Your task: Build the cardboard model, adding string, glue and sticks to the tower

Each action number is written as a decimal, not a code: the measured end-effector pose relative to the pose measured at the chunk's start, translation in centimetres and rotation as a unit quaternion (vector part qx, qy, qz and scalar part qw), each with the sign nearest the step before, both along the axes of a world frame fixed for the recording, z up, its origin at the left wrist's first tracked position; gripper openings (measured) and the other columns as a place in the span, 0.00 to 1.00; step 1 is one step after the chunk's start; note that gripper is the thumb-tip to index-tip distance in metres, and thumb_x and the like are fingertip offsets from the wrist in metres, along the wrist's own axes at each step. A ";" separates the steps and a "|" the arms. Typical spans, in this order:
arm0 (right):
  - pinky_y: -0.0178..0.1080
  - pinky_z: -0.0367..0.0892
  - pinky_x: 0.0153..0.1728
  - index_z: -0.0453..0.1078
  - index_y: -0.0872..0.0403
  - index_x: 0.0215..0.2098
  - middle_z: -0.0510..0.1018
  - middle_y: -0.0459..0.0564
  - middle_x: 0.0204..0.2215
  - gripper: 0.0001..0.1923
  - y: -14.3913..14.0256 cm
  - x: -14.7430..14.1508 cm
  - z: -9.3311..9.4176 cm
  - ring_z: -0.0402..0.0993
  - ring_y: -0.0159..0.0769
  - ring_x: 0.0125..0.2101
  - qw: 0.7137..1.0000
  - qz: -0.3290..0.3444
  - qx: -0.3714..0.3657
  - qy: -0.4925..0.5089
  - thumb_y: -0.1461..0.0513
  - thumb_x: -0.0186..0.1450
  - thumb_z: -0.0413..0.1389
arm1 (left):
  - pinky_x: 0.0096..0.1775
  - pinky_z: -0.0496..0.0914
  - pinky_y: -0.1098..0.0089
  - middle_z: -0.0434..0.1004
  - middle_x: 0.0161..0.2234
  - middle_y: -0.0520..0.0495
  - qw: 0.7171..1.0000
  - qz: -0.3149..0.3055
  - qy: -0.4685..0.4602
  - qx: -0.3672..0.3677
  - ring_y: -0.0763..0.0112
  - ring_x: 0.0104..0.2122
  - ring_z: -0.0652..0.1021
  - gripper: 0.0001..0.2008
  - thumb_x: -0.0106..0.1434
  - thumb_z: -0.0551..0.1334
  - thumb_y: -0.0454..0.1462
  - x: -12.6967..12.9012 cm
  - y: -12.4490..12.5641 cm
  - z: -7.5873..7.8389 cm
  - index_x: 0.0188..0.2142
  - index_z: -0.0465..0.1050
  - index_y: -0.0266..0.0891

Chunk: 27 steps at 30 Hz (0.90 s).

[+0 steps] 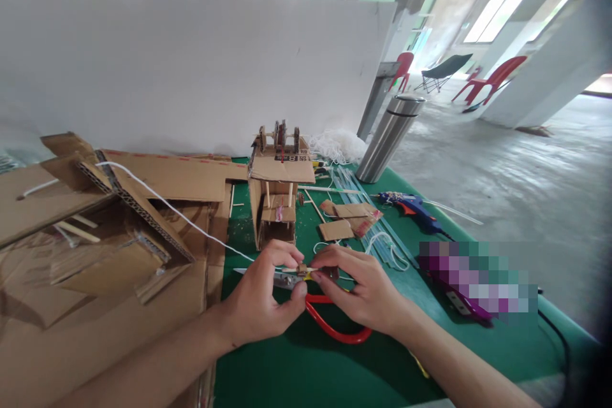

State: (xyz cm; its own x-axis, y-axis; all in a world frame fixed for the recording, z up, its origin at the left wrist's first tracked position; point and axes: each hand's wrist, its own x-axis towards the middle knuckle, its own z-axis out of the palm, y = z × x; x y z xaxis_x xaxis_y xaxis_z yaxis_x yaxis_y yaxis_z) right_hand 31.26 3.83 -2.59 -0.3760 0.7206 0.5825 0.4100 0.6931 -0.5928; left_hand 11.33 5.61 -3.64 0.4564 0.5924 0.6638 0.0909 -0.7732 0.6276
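Observation:
My left hand (261,296) and my right hand (361,290) meet over the green table mat (306,363). Between their fingertips both pinch a small brown cardboard piece (302,269) on a thin stick. Red-handled scissors (335,326) lie on the mat just under the hands, the blades pointing left. Straight behind the hands stands a small cardboard model tower (277,188) with wheels on top.
Flat and folded cardboard sheets (109,236) with a white cord fill the left side. A steel flask (389,137), a blue glue gun (415,209), cardboard scraps (349,220), clear sticks and white string lie behind and right. A white partition (182,70) backs the table.

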 end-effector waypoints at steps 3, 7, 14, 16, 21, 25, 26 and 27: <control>0.34 0.70 0.31 0.68 0.52 0.39 0.78 0.49 0.31 0.04 0.0 0.0 0.0 0.75 0.33 0.30 1.000 0.002 -0.004 -0.002 0.67 0.67 0.55 | 0.44 0.71 0.64 0.67 0.43 0.45 1.000 0.002 0.004 -0.006 0.65 0.45 0.74 0.19 0.59 0.60 0.26 -0.1 0.0 0.0 0.46 0.56 0.44; 0.34 0.69 0.30 0.68 0.52 0.38 0.78 0.48 0.30 0.04 -0.1 0.1 0.1 0.75 0.33 0.30 1.000 0.001 -0.005 0.000 0.67 0.67 0.54 | 0.46 0.71 0.62 0.67 0.44 0.45 1.000 -0.001 0.014 -0.011 0.64 0.46 0.73 0.20 0.60 0.58 0.27 -0.2 0.1 0.1 0.48 0.56 0.44; 0.35 0.70 0.30 0.69 0.52 0.38 0.78 0.48 0.30 0.03 -0.1 0.0 0.1 0.75 0.33 0.29 1.000 -0.006 0.002 0.006 0.66 0.67 0.55 | 0.45 0.72 0.59 0.67 0.45 0.43 0.999 0.012 0.031 -0.019 0.61 0.46 0.74 0.17 0.62 0.57 0.30 -0.4 0.1 0.3 0.47 0.55 0.44; 0.35 0.70 0.29 0.69 0.52 0.37 0.78 0.49 0.30 0.03 -0.1 0.0 0.2 0.75 0.33 0.29 1.000 -0.009 0.006 0.008 0.66 0.67 0.55 | 0.45 0.72 0.58 0.67 0.45 0.43 0.998 0.024 0.042 -0.026 0.61 0.46 0.74 0.16 0.62 0.58 0.31 -0.4 0.0 0.3 0.47 0.55 0.45; 0.34 0.71 0.28 0.69 0.52 0.38 0.78 0.48 0.29 0.04 -0.2 0.0 0.3 0.76 0.33 0.28 1.000 -0.016 0.021 0.010 0.67 0.66 0.55 | 0.45 0.73 0.58 0.71 0.43 0.44 0.993 0.059 0.091 -0.055 0.61 0.43 0.76 0.17 0.62 0.59 0.33 -0.5 0.0 0.7 0.49 0.58 0.44; 0.33 0.71 0.28 0.69 0.52 0.38 0.78 0.48 0.29 0.04 -0.2 0.0 0.4 0.76 0.32 0.28 0.999 -0.018 0.024 0.011 0.67 0.66 0.55 | 0.44 0.73 0.61 0.74 0.40 0.47 0.990 0.063 0.114 -0.052 0.63 0.40 0.78 0.17 0.61 0.60 0.33 -0.4 -0.1 0.8 0.50 0.60 0.43; 0.33 0.71 0.28 0.69 0.52 0.38 0.78 0.48 0.29 0.04 -0.2 0.0 0.4 0.76 0.32 0.28 0.999 -0.017 0.026 0.011 0.67 0.66 0.56 | 0.44 0.74 0.61 0.74 0.39 0.47 0.990 0.063 0.117 -0.046 0.63 0.40 0.78 0.17 0.62 0.60 0.33 -0.4 -0.1 0.8 0.50 0.60 0.43; 0.33 0.71 0.28 0.69 0.52 0.38 0.78 0.48 0.30 0.04 -0.2 0.0 0.4 0.76 0.32 0.28 0.999 -0.016 0.027 0.010 0.67 0.66 0.55 | 0.44 0.74 0.62 0.75 0.39 0.47 0.990 0.064 0.118 -0.041 0.64 0.40 0.78 0.17 0.62 0.60 0.33 -0.4 0.0 0.9 0.50 0.61 0.43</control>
State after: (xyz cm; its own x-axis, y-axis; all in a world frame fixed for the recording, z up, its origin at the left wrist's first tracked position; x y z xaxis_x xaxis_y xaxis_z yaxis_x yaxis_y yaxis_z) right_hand 31.22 3.68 -2.19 -0.3404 0.6996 0.6282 0.4211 0.7108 -0.5634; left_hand 10.95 5.58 -2.79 0.5117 0.7020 0.4953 0.3359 -0.6941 0.6367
